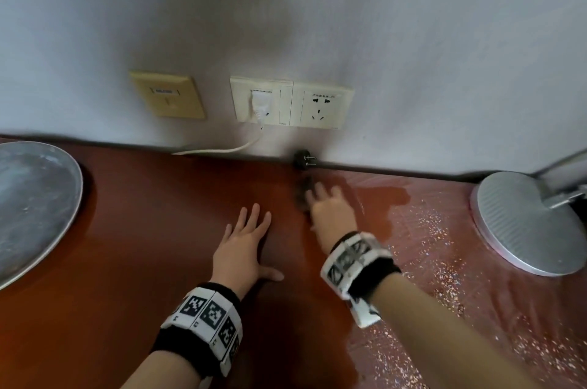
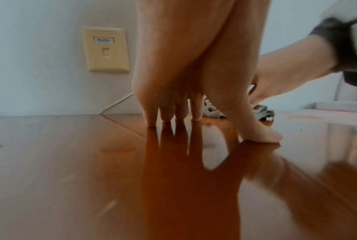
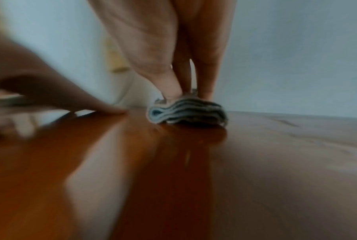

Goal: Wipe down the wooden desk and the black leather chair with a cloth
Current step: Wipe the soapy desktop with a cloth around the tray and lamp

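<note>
The reddish wooden desk (image 1: 143, 245) fills the lower part of the head view. A folded dark striped cloth (image 1: 302, 195) lies on it near the wall. My right hand (image 1: 327, 203) presses flat on the cloth with straight fingers; in the right wrist view the fingers (image 3: 206, 81) stand on top of the folded cloth (image 3: 186, 112). My left hand (image 1: 249, 236) rests flat on the bare desk just left of it, fingers spread; its fingertips (image 2: 165, 116) touch the wood (image 2: 71, 162). The cloth (image 2: 265, 112) shows behind the left thumb. No chair is in view.
A wet, speckled patch (image 1: 428, 230) spreads over the desk right of the cloth. A round silver lamp base (image 1: 524, 223) stands far right, a metal tray (image 1: 31, 198) far left. Wall sockets (image 1: 292, 106), a white cord (image 1: 222, 150) and a loose black plug (image 1: 303, 160) sit at the wall.
</note>
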Action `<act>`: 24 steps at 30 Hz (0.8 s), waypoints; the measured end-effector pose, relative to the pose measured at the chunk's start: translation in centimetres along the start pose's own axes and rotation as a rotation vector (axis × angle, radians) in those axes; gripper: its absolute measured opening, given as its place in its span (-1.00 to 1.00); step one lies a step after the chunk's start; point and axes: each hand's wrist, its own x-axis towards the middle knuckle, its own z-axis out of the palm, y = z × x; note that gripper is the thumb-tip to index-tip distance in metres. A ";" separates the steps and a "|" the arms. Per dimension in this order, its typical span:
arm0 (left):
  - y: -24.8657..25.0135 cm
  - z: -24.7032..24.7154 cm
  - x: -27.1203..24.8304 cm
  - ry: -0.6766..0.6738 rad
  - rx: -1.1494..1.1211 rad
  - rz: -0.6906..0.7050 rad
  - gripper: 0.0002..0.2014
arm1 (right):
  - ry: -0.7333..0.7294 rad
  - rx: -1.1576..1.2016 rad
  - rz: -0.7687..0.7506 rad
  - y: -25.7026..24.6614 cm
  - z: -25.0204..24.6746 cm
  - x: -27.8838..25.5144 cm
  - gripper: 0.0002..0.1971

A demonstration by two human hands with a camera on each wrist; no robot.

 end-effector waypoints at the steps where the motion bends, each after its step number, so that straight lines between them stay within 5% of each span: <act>1: 0.0 0.0 0.0 0.009 0.000 -0.001 0.18 | -0.040 -0.006 -0.122 -0.9 0.2 -0.6 -0.51; 3: 0.1 -0.1 0.0 0.015 0.008 0.002 0.17 | -0.036 -0.011 -0.174 -0.4 0.0 -0.5 -0.46; 8: 0.0 -0.1 -0.1 0.010 0.014 0.010 0.16 | -0.026 0.100 0.267 5.9 -1.3 2.4 -0.45; 10: 0.0 -0.1 -0.1 0.011 0.021 0.013 0.15 | -0.027 0.080 0.310 6.4 -1.3 2.8 -0.51; 15: 0.2 -0.2 -0.1 -0.009 0.034 0.002 0.15 | -0.034 -0.006 -0.069 1.8 0.1 0.5 -0.43; 17: 0.2 -0.4 -0.1 -0.035 0.045 0.002 0.15 | -0.041 -0.009 -0.089 2.3 0.2 0.6 -0.44; 21: 0.2 -0.7 -0.1 -0.079 0.077 -0.005 0.14 | -0.059 0.084 0.276 8.0 -1.2 1.9 -0.54; 24: 0.4 -1.0 -0.1 -0.110 0.109 -0.002 0.14 | -0.033 0.092 0.406 9.2 -1.6 2.2 -0.68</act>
